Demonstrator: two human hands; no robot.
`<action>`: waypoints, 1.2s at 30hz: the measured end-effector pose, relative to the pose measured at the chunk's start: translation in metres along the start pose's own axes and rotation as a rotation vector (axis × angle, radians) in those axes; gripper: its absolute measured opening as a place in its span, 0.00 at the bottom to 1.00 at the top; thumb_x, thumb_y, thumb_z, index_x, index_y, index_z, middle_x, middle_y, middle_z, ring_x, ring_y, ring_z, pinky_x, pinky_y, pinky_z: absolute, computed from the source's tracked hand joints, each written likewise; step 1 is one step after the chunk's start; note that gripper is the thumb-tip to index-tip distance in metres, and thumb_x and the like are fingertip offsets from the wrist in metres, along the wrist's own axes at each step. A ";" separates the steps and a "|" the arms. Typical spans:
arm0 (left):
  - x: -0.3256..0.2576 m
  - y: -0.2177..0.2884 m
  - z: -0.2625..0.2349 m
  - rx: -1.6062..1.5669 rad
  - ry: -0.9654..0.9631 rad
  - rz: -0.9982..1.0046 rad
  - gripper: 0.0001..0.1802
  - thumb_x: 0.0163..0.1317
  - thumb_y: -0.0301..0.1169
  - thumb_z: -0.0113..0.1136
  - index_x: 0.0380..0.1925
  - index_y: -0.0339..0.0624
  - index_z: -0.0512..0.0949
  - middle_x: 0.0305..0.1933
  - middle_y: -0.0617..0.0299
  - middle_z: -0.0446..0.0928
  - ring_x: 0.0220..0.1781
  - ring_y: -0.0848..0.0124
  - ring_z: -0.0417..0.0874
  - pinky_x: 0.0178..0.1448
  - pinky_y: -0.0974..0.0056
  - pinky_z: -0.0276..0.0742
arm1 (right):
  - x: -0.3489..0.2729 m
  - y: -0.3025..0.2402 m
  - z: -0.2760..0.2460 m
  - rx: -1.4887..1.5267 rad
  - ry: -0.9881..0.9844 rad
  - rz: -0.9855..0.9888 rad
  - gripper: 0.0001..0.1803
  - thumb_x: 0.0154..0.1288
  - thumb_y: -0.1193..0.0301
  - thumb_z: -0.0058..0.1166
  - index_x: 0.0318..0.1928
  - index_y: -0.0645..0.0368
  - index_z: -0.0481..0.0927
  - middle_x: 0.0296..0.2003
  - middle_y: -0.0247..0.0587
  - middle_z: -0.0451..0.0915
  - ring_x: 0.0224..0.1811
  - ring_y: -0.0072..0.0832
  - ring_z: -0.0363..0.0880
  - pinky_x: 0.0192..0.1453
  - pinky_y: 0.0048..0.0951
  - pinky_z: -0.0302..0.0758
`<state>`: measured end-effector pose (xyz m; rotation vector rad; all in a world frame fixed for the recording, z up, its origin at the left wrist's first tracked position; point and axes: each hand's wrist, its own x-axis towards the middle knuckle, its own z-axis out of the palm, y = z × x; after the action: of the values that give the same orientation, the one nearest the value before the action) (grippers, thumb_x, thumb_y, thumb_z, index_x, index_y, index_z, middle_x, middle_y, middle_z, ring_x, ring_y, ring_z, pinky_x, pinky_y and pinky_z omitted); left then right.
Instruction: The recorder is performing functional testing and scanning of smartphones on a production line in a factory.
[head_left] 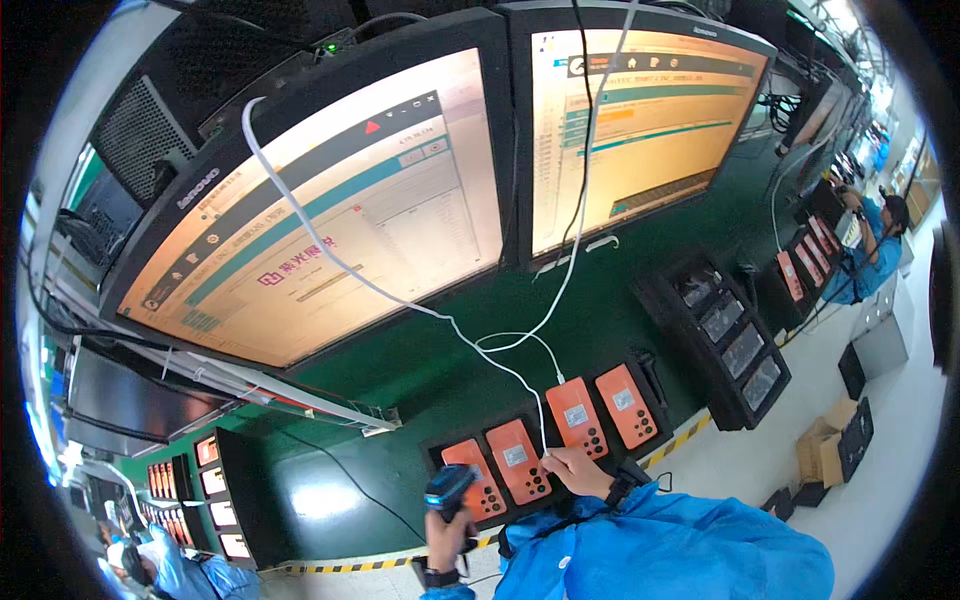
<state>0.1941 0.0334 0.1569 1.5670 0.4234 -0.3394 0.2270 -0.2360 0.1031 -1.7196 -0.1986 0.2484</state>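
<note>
My left hand [447, 538] is wrapped round a black and blue handheld barcode scanner [450, 487], held over the leftmost phone. My right hand [580, 472] pinches the lower end of a white cable [505, 368] beside the second phone [517, 461]. A black tray [548, 408] carries a row of coral phones, backs up, with camera lenses toward me and white labels. The leftmost phone [474, 472] is partly covered by the scanner. Another white cable runs to the top edge of the third phone [576, 414]. The rightmost phone [625, 402] has no cable at it.
Two large monitors [508, 130] stand behind the green bench mat [330, 490], cables hanging across them. On the right is a black rack [720, 335] with several slots. Another black phone tray [240, 490] sits at left. Other people in blue work at both sides. An open cardboard box [825, 450] lies on the floor.
</note>
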 end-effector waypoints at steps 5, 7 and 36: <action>-0.004 -0.021 0.048 0.104 -0.090 -0.046 0.05 0.57 0.23 0.58 0.34 0.38 0.75 0.20 0.66 0.74 0.18 0.77 0.73 0.22 0.70 0.69 | 0.020 0.007 0.001 -0.199 -0.002 -0.020 0.13 0.70 0.68 0.42 0.35 0.64 0.75 0.30 0.42 0.76 0.36 0.37 0.76 0.44 0.30 0.72; -0.008 -0.013 0.064 0.045 -0.040 -0.018 0.04 0.57 0.24 0.58 0.33 0.37 0.75 0.20 0.66 0.74 0.18 0.78 0.73 0.23 0.71 0.69 | 0.026 0.015 0.006 -0.148 0.059 -0.125 0.12 0.70 0.68 0.43 0.36 0.64 0.76 0.33 0.42 0.75 0.38 0.36 0.76 0.46 0.31 0.71; 0.113 -0.177 -0.091 0.465 0.740 0.033 0.30 0.44 0.30 0.64 0.52 0.39 0.70 0.44 0.43 0.78 0.49 0.46 0.78 0.55 0.51 0.72 | 0.059 0.029 0.060 -0.336 0.316 -0.061 0.16 0.67 0.63 0.46 0.26 0.60 0.79 0.30 0.44 0.78 0.56 0.43 0.62 0.57 0.43 0.60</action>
<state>0.2078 0.1338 -0.0484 2.1356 0.9339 0.2068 0.2673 -0.1680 0.0621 -2.0549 -0.0606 -0.1102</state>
